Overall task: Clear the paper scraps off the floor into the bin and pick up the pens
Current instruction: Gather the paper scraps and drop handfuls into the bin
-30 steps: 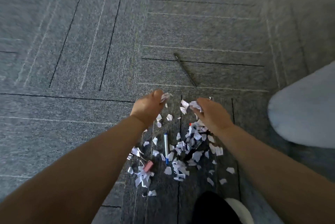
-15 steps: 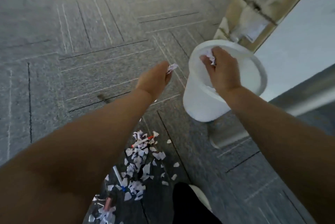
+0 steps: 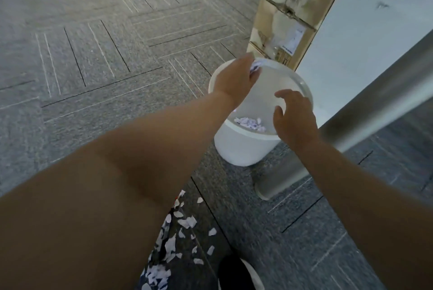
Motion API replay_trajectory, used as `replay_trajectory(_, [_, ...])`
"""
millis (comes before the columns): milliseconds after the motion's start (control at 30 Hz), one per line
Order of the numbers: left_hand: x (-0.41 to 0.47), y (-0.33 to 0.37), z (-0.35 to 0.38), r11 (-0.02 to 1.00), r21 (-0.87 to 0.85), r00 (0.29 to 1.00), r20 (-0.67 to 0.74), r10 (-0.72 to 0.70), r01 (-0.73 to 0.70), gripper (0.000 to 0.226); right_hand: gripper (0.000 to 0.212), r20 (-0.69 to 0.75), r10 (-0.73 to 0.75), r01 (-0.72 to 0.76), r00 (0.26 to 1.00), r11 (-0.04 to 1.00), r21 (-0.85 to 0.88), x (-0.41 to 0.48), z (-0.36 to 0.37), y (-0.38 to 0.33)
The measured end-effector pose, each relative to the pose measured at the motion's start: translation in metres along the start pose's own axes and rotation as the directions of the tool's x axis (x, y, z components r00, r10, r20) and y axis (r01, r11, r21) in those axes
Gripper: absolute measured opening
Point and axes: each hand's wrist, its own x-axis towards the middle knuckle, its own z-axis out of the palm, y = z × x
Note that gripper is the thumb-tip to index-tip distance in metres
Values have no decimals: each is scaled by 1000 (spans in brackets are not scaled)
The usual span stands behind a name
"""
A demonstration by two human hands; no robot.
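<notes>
Fingers (image 3: 246, 64) of left hand (image 3: 234, 81) are clenched on paper scraps (image 3: 256, 67); right hand (image 3: 295, 121) fingers are held spread, nothing grasped; bin (image 3: 239, 146) is seen below both.

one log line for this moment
left hand: grips paper scraps over white bin | right hand: open above bin | floor scraps: not yet cleared

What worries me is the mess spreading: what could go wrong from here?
The left hand holds scraps close to the bin's rim, not over its middle. If they are released there, some may flutter onto the carpet. The shoe stands right beside the floor scraps, so a step could tread on them or scatter them. The right hand, open over the bin, might knock it.
</notes>
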Motion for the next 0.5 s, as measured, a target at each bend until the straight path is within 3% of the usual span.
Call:
replay_trajectory(133, [23,12,14,995,22,994,64,92,-93,35,32,-41,-57,57,998,998,4,-10,-6,3])
replay_trajectory(300, [9,-16,32,900,417,888,453,-81,-131,55,33,-16,-106,106,994,994,2,-18,-8,12])
replay_trajectory(400, [-9,-28,25,909,385,892,450,-33,-161,51,32,4,-115,115,993,993,-19,-26,-6,16])
replay_trajectory(500, [-33,-39,10,934,292,941,322,106,-205,50,32,25,-122,123,992,992,-26,-31,-2,12])
